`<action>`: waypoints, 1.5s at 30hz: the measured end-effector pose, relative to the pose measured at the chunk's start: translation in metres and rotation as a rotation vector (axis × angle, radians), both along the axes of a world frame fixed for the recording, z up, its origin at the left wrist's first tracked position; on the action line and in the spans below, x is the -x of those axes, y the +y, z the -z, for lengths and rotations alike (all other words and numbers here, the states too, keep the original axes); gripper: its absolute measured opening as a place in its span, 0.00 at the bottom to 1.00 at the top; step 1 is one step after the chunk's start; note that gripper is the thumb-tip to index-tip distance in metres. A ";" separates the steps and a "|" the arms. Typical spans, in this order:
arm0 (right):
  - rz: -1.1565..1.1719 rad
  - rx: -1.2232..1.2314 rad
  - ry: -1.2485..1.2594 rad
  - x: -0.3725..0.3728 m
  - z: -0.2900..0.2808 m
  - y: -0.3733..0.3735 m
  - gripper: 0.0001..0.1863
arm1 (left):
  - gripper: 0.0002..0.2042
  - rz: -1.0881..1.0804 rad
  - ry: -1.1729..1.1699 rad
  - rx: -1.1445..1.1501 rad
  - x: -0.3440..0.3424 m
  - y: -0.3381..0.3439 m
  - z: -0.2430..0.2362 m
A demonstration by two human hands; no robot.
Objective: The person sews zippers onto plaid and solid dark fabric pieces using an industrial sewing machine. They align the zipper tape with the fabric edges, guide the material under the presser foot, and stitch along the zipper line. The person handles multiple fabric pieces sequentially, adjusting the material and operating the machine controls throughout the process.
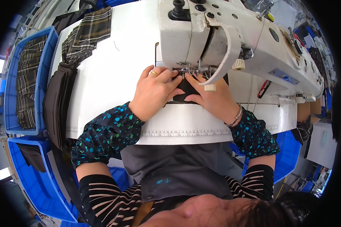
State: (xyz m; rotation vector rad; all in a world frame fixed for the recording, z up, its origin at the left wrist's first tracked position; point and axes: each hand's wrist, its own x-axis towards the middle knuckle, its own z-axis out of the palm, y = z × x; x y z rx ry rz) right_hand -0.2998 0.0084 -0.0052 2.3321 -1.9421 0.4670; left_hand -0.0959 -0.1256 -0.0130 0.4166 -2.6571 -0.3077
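Observation:
A small dark fabric piece (185, 90) lies on the white sewing table under the sewing machine's presser foot (183, 71). My left hand (155, 89), with a gold ring, bends its fingers over the fabric's left side. Its fingertips come close to the presser foot, and its thumb rests on the cloth. From the other side, my right hand (214, 94), with a bracelet at the wrist, lies stretched out on the fabric. Its index finger reaches toward the foot and its thumb points left. The hands partly cover the fabric, and the needle point cannot be made out.
The white sewing machine (231, 41) spans the back and right. At left are folded plaid cloths (89, 32), stacked dark pieces (58, 102) and a blue crate (48, 72) of plaid fabric. A red-and-black tool (264, 89) lies at right. A ruler strip (170, 134) edges the table's front.

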 end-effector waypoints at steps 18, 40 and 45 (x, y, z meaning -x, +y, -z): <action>0.014 0.054 -0.340 0.002 -0.002 0.001 0.17 | 0.17 -0.009 0.053 0.095 -0.001 0.017 -0.002; 0.010 0.158 -0.060 0.001 0.010 -0.007 0.11 | 0.18 -0.010 0.003 0.111 0.004 0.005 0.003; 0.018 0.169 -0.057 0.001 0.008 -0.009 0.11 | 0.18 -0.006 -0.006 0.108 0.004 0.003 0.001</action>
